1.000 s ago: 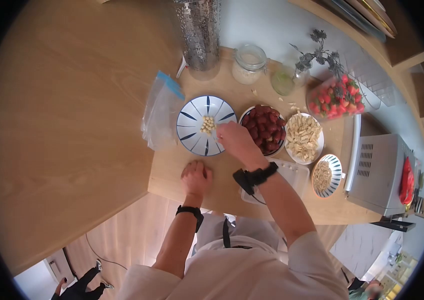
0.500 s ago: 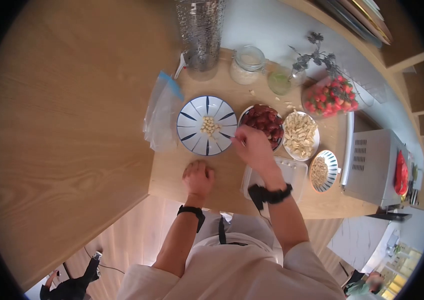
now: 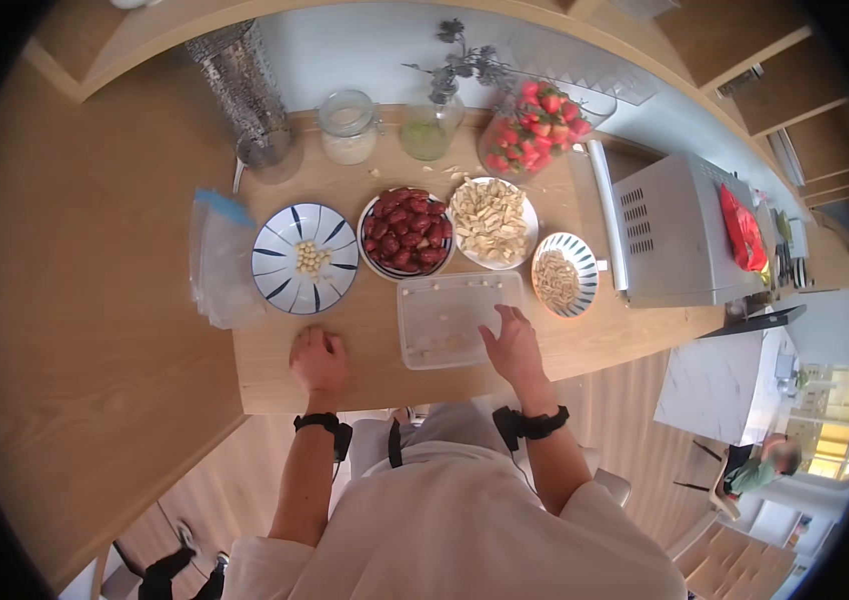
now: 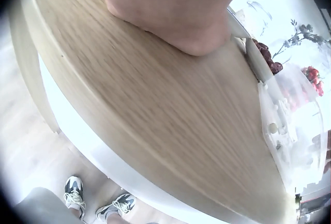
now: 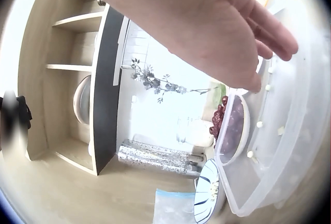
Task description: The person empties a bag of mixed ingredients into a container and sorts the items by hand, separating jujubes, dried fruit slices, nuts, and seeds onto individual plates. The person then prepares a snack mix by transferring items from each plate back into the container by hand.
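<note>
My right hand (image 3: 514, 348) is over the right side of a clear plastic container (image 3: 450, 325), its fingers spread and relaxed. In the right wrist view the fingers (image 5: 279, 38) reach over the container's rim, and several small pale round seeds (image 5: 260, 124) lie inside. My left hand (image 3: 319, 360) rests on the table near the front edge, loosely curled and holding nothing. Beyond it stands a white plate with blue stripes (image 3: 275, 262), a small heap of the same pale seeds (image 3: 311, 259) in its middle.
Behind the container are a bowl of red dates (image 3: 408, 232) and a plate of pale dried slices (image 3: 493, 222). A small striped bowl (image 3: 583, 262) stands right, a zip bag (image 3: 221, 265) left. Glass jars (image 3: 348, 130), strawberries (image 3: 535, 130) and a grey appliance (image 3: 680, 235) line the back.
My right hand has moved from the striped plate, past the dates, to the plastic container on the right. The left hand stays on the table. The head view has swung right.
</note>
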The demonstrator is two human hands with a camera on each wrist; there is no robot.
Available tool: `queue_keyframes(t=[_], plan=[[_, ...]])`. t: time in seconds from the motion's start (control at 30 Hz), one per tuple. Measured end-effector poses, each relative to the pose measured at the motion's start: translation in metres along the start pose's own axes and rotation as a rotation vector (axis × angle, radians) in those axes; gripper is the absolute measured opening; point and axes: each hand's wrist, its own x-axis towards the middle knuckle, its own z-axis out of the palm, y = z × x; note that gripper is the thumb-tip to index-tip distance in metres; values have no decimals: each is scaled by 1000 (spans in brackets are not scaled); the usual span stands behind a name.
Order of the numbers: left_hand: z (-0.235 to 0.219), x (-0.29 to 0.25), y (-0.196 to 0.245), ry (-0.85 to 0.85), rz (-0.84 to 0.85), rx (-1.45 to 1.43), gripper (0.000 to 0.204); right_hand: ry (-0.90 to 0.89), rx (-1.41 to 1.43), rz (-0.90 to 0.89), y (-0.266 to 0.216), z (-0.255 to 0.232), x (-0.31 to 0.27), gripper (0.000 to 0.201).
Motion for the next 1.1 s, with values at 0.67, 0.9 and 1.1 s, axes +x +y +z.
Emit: queue_keyframes(t=[0.67,0.9,1.1], plan=[[-9,11,-59,68,128,1,20,-1,176,129,18,63,48,86],[-12,14,-52,13,49,34,19,125,186,95,26,65,54,60],[-11,12,-54,40,59,81,19,23,200,35,24,70,58,44]])
